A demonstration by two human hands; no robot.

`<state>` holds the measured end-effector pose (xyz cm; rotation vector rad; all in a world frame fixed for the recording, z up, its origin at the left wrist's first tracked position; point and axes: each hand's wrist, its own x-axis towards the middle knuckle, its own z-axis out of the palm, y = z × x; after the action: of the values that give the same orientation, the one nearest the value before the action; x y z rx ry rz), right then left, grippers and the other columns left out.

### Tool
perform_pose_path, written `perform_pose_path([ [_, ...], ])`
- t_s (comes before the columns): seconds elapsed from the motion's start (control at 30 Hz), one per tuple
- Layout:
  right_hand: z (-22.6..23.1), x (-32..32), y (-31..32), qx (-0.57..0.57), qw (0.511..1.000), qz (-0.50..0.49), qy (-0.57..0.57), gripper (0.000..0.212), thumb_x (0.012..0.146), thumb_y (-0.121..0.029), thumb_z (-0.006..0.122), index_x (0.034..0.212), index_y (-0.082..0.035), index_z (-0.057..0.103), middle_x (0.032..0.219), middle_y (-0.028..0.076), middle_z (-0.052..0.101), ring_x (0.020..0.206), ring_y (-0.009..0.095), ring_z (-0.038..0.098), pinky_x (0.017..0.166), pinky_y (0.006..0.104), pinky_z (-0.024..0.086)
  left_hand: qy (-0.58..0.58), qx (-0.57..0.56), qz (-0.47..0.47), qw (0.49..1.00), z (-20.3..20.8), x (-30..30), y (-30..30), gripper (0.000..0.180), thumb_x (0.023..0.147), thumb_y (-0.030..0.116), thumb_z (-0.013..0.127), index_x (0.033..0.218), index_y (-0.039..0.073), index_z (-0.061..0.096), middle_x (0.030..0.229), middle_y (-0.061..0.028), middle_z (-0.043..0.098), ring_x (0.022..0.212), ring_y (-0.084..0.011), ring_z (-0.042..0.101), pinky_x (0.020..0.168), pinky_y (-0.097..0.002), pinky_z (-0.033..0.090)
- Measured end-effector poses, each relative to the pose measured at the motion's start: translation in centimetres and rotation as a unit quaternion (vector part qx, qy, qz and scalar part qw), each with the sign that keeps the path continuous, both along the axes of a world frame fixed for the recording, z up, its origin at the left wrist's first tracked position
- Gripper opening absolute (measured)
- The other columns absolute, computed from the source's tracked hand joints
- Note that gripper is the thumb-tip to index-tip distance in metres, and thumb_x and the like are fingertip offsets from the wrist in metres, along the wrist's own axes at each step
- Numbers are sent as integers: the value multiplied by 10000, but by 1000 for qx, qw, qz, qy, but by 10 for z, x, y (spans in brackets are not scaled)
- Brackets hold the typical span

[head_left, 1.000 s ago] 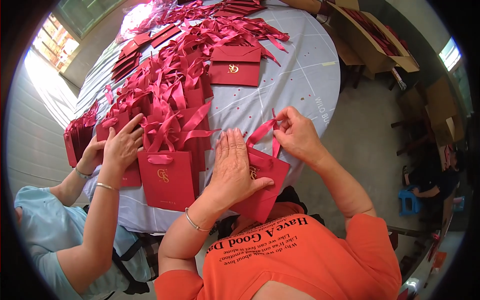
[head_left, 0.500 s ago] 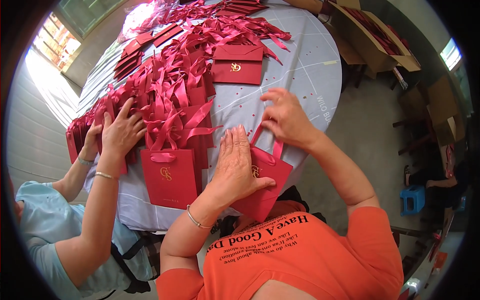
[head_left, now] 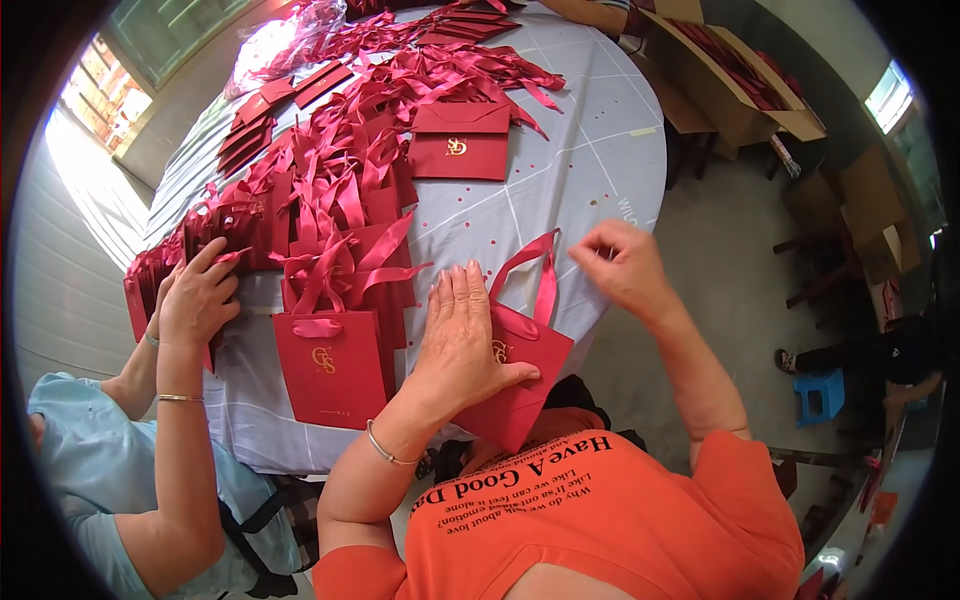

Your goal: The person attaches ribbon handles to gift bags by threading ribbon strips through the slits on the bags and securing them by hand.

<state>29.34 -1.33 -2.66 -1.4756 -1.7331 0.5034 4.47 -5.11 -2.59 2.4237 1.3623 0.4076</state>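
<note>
My left hand (head_left: 458, 340) lies flat across a small red paper bag (head_left: 520, 385), its fingers stretched out and the thumb spread over the bag's front. This bag is tilted at the table's near edge, with a pink ribbon handle (head_left: 546, 285) standing up in a loop. To the right of that loop, apart from it, my right hand (head_left: 628, 268) is raised with fingers curled in and thumb bent against them; nothing shows in it. Left of my left hand lies another red bag (head_left: 328, 375) with a ribbon handle, in front of a heap of ribboned bags (head_left: 345, 170).
A flat folded red bag (head_left: 460, 145) lies farther back on the grey tablecloth (head_left: 560, 150). At left, a co-worker's hands (head_left: 198, 295) reach into the bags. Open cardboard boxes (head_left: 740, 85) stand beyond the table at right, and a blue stool (head_left: 820, 397) is on the floor.
My right hand has let go of the ribbon handle and moved right and slightly down. My left hand stays on the bag. The co-worker's hands have shifted left and nearer.
</note>
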Motion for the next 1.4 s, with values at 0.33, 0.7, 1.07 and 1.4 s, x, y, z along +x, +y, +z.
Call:
perform_pose_path([
  [0.33, 10, -38, -26, 61, 984, 162, -47, 169, 723, -179, 789, 784, -68, 676, 793, 73, 622, 705, 230, 617, 617, 347, 492, -11, -7, 2, 1000, 1, 1, 1, 1324, 572, 474, 885, 1450, -161, 124, 1461, -392, 248, 1393, -538, 220, 1170, -538, 190],
  [0.7, -15, -79, -29, 232, 953, 141, -136, 129, 671, -107, 751, 698, -75, 629, 769, 62, 586, 668, 247, 556, 613, 376, 466, -41, 4, 23, 999, -6, 2, 1, 1294, 566, 430, 880, 1431, -182, 138, 1440, -388, 289, 1376, -522, 281, 1171, -536, 193],
  [1.07, -4, -26, -8, 131, 959, 250, -33, 185, 689, -16, 749, 861, -76, 713, 1009, 68, 641, 922, 240, 585, 820, 355, 478, -22, -5, 10, 1000, -1, 2, 2, 1377, 544, 452, 906, 1457, -161, 77, 1485, -373, 224, 1397, -530, 221, 1173, -524, 184],
  [1.4, -10, -14, -6, 166, 916, 330, -158, 184, 721, -114, 769, 806, -97, 607, 1203, 60, 592, 1192, 293, 499, 1028, 420, 387, -18, -25, 0, 1000, 1, -1, 4, 1412, 522, 472, 913, 1460, -158, 66, 1500, -366, 199, 1416, -512, 190, 1181, -509, 171],
])
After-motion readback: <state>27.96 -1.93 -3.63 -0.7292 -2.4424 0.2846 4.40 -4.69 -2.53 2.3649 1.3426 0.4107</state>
